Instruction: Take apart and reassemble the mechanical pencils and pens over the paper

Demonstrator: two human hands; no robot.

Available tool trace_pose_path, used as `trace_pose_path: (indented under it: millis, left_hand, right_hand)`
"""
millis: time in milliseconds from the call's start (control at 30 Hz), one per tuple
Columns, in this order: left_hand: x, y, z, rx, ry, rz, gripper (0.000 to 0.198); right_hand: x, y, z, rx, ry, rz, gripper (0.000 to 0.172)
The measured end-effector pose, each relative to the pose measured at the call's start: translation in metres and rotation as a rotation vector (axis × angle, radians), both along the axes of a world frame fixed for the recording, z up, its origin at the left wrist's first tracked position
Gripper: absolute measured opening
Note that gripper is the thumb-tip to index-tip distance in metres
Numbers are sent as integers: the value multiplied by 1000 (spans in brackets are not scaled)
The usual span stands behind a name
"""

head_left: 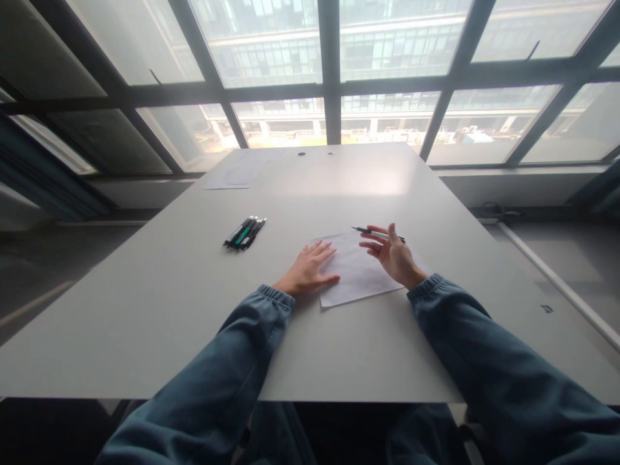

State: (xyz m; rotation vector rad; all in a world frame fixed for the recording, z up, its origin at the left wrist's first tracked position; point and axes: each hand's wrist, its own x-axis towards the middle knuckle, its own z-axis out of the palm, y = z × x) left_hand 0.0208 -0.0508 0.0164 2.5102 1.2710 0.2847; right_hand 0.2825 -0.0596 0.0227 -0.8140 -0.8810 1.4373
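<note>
1. Spare pens [245,233]: a small bundle lies loose on the table [169,303], well to the left of my hands. Risk: the barrels are round and nothing blocks them; a knock from my left sleeve could set them rolling.

2. Left hand [310,268]: flat and released, palm down, fingers spread. The fingertips rest on the left edge of the sheet of paper [356,278]; the heel of the hand is on bare table. Risk: only that one edge is pinned. I judge that pressure elsewhere on the sheet could pivot or wrinkle it on the smooth top.

3. Sheet of paper: it lies between my two hands, near the middle of the table, slightly skewed. Its near corner is free.

4. Right hand [394,255]: raised over the right part of the sheet, grasping a pen [371,231] loosely between thumb and fingers, the other fingers fanned open. The tip points left, off the paper's far edge. Risk: the grip looks slack, so the pen could slip, drop, and mark the sheet or table. I cannot tell whether the tip is extended.
</note>
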Motion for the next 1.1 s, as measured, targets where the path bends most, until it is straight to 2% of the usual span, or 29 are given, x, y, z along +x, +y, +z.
trace_pose_path:
  millis: [67,167,367,500,600,800,1100]
  left_hand:
    - [1,-3,2,-14,21,-9,85]
    - [2,-4,4,-20,39,-14,86]
    - [2,-5,4,-22,26,-16,83]
    - [2,-5,4,-25,1,-14,82]
    - [2,-6,4,-23,-22,-11,81]
    - [2,-5,4,-23,-18,-5,80]
    - [2,-5,3,-20,4,-9,81]
  right_hand:
    - [-5,-2,-3,40,-85,-40,41]
    - [-13,-6,-6,120,-235,-85,35]
    - [-20,-7,-9,258,-549,-93,32]
    - [-21,-5,-15,245,-731,-93,37]
    - [-22,-5,-19,214,-795,-64,34]
    - [-24,-4,-25,264,-868,-59,23]
    - [-24,-4,-27,279,-894,-34,24]
